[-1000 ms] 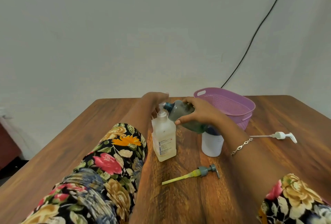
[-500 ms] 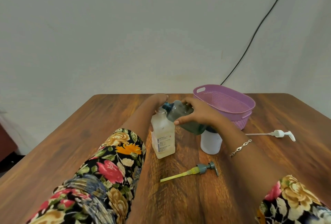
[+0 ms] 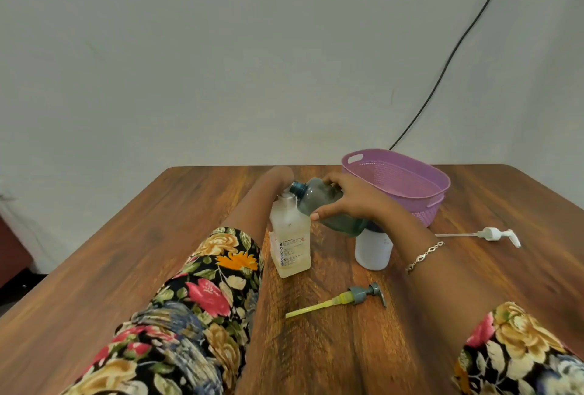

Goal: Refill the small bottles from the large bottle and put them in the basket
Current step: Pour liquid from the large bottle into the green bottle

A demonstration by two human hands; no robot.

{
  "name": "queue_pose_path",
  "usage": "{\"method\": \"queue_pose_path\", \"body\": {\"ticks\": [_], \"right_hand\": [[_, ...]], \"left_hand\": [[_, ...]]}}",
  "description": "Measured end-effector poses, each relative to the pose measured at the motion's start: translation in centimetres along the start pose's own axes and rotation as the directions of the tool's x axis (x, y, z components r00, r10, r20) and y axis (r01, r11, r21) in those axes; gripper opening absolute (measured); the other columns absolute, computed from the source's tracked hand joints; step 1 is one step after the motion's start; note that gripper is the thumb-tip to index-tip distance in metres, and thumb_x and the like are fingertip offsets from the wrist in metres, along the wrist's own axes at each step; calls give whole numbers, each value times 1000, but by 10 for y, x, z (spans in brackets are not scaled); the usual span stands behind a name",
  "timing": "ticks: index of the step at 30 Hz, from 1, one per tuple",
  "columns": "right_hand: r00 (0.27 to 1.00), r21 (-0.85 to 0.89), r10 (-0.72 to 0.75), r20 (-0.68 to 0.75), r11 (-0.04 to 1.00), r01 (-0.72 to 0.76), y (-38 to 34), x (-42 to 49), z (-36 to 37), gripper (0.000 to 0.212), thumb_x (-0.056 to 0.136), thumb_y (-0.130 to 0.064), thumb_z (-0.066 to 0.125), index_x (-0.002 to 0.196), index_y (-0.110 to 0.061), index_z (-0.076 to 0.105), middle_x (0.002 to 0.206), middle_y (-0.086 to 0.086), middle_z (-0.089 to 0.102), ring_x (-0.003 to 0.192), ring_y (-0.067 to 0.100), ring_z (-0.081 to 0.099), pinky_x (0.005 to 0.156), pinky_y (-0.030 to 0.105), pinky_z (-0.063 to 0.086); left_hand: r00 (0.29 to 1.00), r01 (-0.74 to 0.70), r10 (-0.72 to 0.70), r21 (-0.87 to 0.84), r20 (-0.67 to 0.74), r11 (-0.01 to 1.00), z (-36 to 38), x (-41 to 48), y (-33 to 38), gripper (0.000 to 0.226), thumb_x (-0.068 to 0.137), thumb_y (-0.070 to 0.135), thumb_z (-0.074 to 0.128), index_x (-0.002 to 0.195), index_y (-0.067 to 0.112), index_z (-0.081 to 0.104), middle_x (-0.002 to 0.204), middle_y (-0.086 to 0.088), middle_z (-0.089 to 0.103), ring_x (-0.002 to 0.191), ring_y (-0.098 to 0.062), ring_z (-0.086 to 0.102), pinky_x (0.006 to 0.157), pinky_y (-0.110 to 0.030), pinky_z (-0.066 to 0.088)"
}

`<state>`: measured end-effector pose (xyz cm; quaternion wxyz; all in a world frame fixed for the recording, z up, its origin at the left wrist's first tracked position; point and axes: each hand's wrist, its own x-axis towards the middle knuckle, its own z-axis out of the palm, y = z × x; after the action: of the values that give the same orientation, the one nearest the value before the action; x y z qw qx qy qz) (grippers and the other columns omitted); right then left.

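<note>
While pouring, gripped large bottle (image 3: 311, 200) with right hand (image 3: 350, 202) over small bottle (image 3: 290, 246); likely needed steady tilt; couldn't judge left hand (image 3: 281, 178).

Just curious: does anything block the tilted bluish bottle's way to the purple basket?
Nothing visible. The bottle, held by the right hand, is right beside the open basket; the white bottle stands nearer the camera, off that path.

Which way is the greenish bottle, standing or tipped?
Tipped: the right hand holds the greenish bottle sideways, neck toward the clear bottle top.
</note>
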<state>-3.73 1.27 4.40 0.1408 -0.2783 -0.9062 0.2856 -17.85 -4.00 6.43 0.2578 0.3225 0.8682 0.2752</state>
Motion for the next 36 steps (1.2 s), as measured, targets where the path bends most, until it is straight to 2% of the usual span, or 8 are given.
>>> {"method": "queue_pose_path", "body": {"ticks": [4,7,11,14,20,26,30,36], "right_hand": [[1000,27,-5,-17,1000,5,-2,-2,-1,73,72,-35,77,133,-13,42,130,5,48,102,12,43,78,22,37],[999,24,-15,-36,1000,15,-7,-1,-7,73,72,-36,77,132,-14,44,130,5,49,101,12,43,79,22,37],[999,-28,-9,-33,1000,8,-10,0,-10,72,72,-37,76,132,-14,43,131,5,49,100,12,43,79,22,37],[999,-25,-9,-37,1000,8,-7,0,-9,71,72,-37,77,131,-14,44,128,5,50,100,12,44,78,22,38],[1000,-8,-2,3,1000,2,0,0,0,74,71,-36,77,133,-13,42,129,5,48,101,12,43,79,23,37],[1000,36,-8,-20,999,9,-1,-2,0,73,72,-37,76,133,-15,42,130,4,47,101,12,43,73,18,38],[999,19,-21,-33,1000,22,-4,-2,-8,71,72,-37,76,131,-15,43,129,4,49,101,12,44,73,18,39],[999,-5,-21,-28,1000,20,-4,0,-6,70,72,-38,76,130,-15,44,125,3,49,100,12,44,73,19,37]], "left_hand": [[998,-63,63,8,29,998,-1,3,-1,31,102,19,26,107,0,50,88,-16,53,69,-23,48,93,-38,42],[993,54,-40,-123,112,991,-13,0,-1,69,95,57,20,125,-1,44,112,-27,54,105,-43,53,86,-52,45],[980,150,-121,-187,158,971,-20,7,1,102,81,78,8,137,-4,31,129,-31,46,116,-47,47,96,-57,39],[985,146,-131,-137,111,980,-12,6,3,92,86,71,9,141,-1,27,134,-30,42,117,-46,46,96,-54,39],[999,33,-32,46,-6,998,0,6,3,43,103,17,23,136,-6,36,138,-21,44,125,-34,45,101,-39,38],[999,23,-20,-78,32,997,-3,1,3,49,102,34,23,136,0,37,133,-25,45,119,-40,47,90,-46,44],[979,182,-151,-252,138,950,-13,3,1,67,94,55,30,120,-5,43,124,-29,49,112,-48,50,86,-54,45],[992,102,-97,-61,78,993,-12,-8,4,34,98,15,34,108,-11,53,115,-29,56,109,-43,55,96,-51,44]]}}
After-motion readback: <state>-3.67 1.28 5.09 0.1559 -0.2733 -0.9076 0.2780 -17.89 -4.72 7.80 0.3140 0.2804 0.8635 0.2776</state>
